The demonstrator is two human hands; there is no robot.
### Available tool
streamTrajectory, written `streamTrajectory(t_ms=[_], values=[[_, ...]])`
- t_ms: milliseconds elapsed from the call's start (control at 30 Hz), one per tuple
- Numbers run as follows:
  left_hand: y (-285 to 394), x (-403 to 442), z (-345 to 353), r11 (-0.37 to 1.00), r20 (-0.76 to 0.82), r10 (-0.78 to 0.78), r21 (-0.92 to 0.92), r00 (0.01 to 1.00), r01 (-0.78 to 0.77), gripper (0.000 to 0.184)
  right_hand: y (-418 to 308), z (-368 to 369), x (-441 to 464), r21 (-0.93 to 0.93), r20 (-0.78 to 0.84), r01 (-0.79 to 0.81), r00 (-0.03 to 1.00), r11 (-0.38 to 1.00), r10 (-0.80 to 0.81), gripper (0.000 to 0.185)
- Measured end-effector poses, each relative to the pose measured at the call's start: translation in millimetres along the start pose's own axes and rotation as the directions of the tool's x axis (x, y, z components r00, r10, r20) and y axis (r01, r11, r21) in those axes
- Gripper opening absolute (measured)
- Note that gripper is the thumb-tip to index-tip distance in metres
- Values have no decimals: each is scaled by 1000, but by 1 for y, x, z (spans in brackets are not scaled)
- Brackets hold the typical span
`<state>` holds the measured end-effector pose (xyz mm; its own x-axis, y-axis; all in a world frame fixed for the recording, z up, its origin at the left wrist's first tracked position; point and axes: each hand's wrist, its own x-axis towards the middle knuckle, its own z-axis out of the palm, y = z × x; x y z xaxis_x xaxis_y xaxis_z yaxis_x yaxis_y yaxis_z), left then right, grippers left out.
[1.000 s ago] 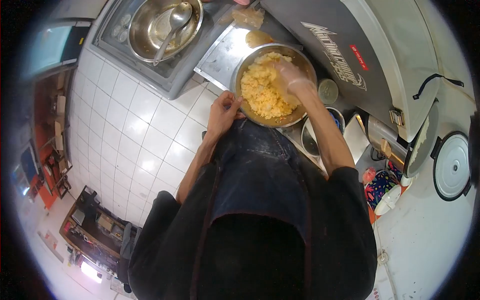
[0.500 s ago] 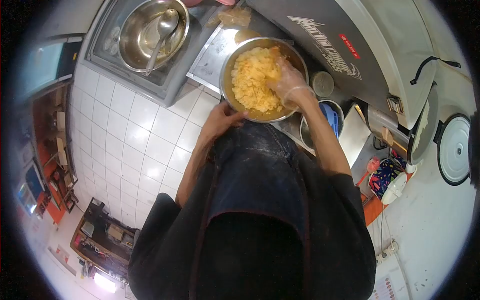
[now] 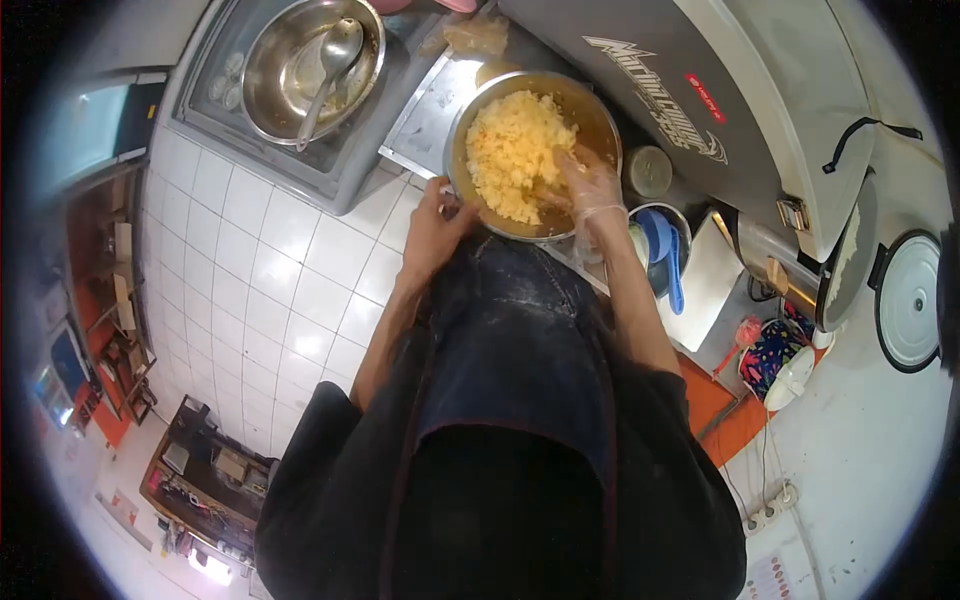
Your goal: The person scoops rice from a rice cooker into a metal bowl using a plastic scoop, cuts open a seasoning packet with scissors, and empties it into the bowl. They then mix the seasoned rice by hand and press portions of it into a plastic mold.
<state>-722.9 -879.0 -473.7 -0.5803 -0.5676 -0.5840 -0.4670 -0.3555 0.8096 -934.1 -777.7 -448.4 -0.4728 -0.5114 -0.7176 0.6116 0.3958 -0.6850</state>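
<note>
A steel mixing bowl [image 3: 606, 132] holds a heap of yellow rice [image 3: 515, 150]. My right hand [image 3: 592, 190], in a clear plastic glove, is inside the bowl on its right side. Its fingers are curled into the edge of the rice, with the tips partly hidden. At the bowl's near left rim, my left hand [image 3: 437, 225] is bare and closed on the rim; some of its fingertips are out of sight.
To the upper left, a steel basin [image 3: 262, 110] holds a large spoon [image 3: 325, 85]. Right of the bowl are a lidded round container [image 3: 648, 170] and a pot with a blue-handled utensil [image 3: 674, 270]. A large grey lid [image 3: 630, 80] leans behind. White floor tiles [image 3: 270, 270] lie left.
My right hand has drawn lower and toward me in the bowl, and the rice is heaped differently. My left hand has shifted slightly up along the rim. The blue handle shows more fully.
</note>
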Motion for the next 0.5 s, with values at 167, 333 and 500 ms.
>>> streamTrajectory(t_ms=[167, 333, 500], values=[[22, 12, -6, 991, -77, 133, -14, 988, -135, 52, 8, 52, 22, -973, 80, 158, 916, 171, -392, 96], [23, 9, -4, 997, -83, 52, -47, 995, -56, 59, 5, 26, 47, -933, 314, 324, 946, 158, -84, 78], [10, 6, 2, 998, -113, 62, -22, 992, -65, 57, -28, 3, 39, -894, 178, 254, 958, 371, -226, 68]])
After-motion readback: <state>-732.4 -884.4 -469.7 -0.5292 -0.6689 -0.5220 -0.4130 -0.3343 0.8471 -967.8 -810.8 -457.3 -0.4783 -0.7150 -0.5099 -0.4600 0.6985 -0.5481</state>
